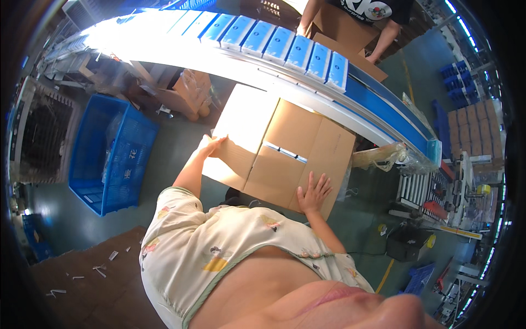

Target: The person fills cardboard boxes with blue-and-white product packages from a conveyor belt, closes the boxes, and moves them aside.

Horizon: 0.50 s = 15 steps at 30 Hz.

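Note:
In front of me is a brown cardboard box [276, 175], its near and far inner flaps folded inward. Through the narrow slit between them, white-and-blue packages [285, 152] show inside. The wide left flap is spread outward, partly in glaring sunlight; another spreads to the right. At the left flap's outer edge, my left hand [211, 146] is closed on the cardboard, some fingers hidden. My right hand [314, 193] lies flat on the box's near right part, fingers spread, gripping nothing.
Beyond the box runs a conveyor [378, 104] with a row of blue-and-white packages [279, 45]. Across it, another person's arms [383, 43] reach to an open carton [342, 27]. A blue crate [123, 164] stands left; a roller stand [419, 189] is right. Flattened cardboard [98, 279] covers the floor lower left.

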Each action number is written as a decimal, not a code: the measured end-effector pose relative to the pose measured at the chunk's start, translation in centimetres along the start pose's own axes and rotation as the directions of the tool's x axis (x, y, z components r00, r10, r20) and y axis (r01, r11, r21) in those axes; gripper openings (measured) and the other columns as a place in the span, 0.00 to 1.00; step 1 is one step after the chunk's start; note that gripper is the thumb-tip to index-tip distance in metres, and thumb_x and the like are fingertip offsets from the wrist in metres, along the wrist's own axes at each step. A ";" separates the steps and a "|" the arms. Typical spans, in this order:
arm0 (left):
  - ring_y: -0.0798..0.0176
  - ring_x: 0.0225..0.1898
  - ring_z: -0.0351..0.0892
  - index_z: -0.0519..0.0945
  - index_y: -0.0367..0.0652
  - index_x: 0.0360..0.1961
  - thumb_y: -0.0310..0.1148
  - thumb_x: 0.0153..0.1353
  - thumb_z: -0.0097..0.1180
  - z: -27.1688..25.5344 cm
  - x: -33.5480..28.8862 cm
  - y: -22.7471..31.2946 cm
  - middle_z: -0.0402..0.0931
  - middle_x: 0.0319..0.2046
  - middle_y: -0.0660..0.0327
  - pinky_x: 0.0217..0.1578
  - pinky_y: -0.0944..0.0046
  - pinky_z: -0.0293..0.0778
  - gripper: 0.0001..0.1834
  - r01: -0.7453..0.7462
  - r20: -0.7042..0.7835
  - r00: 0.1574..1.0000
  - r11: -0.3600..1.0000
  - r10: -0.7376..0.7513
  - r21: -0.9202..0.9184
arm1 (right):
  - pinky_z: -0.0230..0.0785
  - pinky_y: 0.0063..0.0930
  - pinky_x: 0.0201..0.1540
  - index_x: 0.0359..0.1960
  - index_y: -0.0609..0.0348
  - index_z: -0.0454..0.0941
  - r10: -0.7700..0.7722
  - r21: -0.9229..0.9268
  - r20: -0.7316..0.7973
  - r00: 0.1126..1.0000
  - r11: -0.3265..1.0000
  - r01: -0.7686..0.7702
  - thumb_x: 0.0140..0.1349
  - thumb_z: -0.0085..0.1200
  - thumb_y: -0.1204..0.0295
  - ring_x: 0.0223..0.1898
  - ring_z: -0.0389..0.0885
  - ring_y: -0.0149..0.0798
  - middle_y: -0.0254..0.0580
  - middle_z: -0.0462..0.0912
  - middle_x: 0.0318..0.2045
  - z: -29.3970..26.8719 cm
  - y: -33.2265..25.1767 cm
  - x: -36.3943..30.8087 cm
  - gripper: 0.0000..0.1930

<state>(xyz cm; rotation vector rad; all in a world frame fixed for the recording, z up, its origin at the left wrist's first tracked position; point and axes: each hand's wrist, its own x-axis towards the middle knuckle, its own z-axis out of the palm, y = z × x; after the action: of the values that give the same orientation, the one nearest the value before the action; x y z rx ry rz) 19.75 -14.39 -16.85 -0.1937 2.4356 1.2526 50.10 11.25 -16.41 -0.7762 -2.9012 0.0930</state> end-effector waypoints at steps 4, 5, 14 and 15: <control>0.52 0.40 0.76 0.69 0.38 0.49 0.47 0.48 0.58 -4.7 -4.6 1.6 0.75 0.37 0.49 0.41 0.58 0.70 0.31 -0.131 0.211 0.973 0.980 0.097 0.150 | 0.29 0.66 0.58 0.63 0.44 0.51 -0.045 -0.016 0.008 0.999 0.999 0.045 0.50 0.47 0.51 0.62 0.39 0.66 0.59 0.44 0.62 0.1 0.3 -1.5 0.37; 0.52 0.38 0.77 0.70 0.39 0.49 0.46 0.49 0.56 -5.1 -6.9 2.3 0.77 0.35 0.50 0.40 0.58 0.71 0.29 -0.153 0.234 0.965 0.981 0.121 0.122 | 0.30 0.66 0.58 0.63 0.44 0.51 -0.046 -0.022 0.034 0.998 0.999 0.046 0.50 0.47 0.51 0.62 0.39 0.66 0.60 0.44 0.62 -0.3 0.6 -1.8 0.37; 0.43 0.64 0.40 0.49 0.37 0.62 0.58 0.51 0.45 10.2 -17.0 7.4 0.42 0.63 0.44 0.60 0.46 0.44 0.45 -0.889 0.668 0.458 0.318 0.587 0.331 | 0.30 0.66 0.58 0.62 0.45 0.53 0.138 0.203 0.128 0.982 0.966 -0.162 0.58 0.37 0.51 0.62 0.39 0.66 0.58 0.46 0.62 -0.4 -0.6 1.5 0.30; 0.45 0.65 0.38 0.51 0.39 0.62 0.58 0.52 0.44 11.4 -16.7 6.7 0.42 0.63 0.46 0.60 0.45 0.44 0.44 -0.881 0.712 0.473 0.247 0.519 0.404 | 0.30 0.66 0.58 0.62 0.44 0.53 0.202 0.281 0.185 0.962 0.927 -0.249 0.59 0.35 0.50 0.62 0.38 0.66 0.57 0.46 0.63 -0.7 -1.1 2.6 0.30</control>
<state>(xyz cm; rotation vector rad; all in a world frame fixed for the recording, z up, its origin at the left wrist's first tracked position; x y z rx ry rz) 36.21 -2.18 -10.97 1.5077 2.3563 0.2672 47.45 11.64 -15.27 -1.0808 -2.8185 0.6316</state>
